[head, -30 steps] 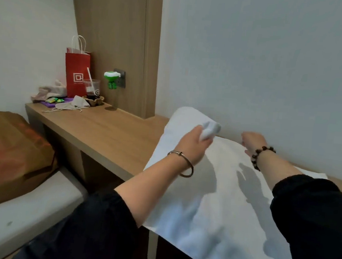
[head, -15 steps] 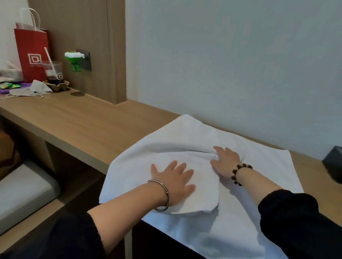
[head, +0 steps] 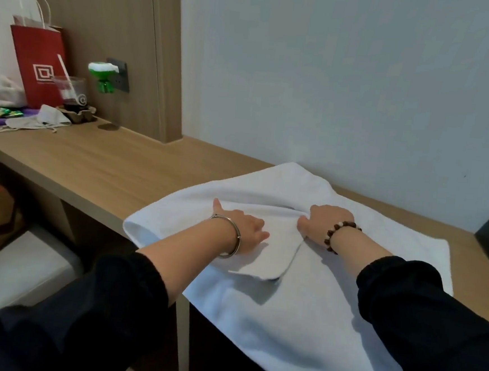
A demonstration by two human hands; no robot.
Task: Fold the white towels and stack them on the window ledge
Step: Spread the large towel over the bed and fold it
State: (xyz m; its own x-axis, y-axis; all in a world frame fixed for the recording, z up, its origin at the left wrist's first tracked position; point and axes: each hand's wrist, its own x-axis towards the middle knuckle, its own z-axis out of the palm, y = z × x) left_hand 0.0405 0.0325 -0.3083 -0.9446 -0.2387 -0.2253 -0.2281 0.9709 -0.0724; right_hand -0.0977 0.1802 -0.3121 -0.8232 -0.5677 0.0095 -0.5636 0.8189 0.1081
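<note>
Towel [head: 300, 321] beneath left fingers [head: 259, 233], seemingly flat

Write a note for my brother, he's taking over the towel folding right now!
Left hand: flat, pressing the folded-in corner of the white towel.
Right hand: on the fold beside it; fingertips hidden, grip unclear.
Towel: spread on the wooden ledge, near edge hanging over the front.
Done: one corner folded in.
Left: finish folding, then stack.
</note>
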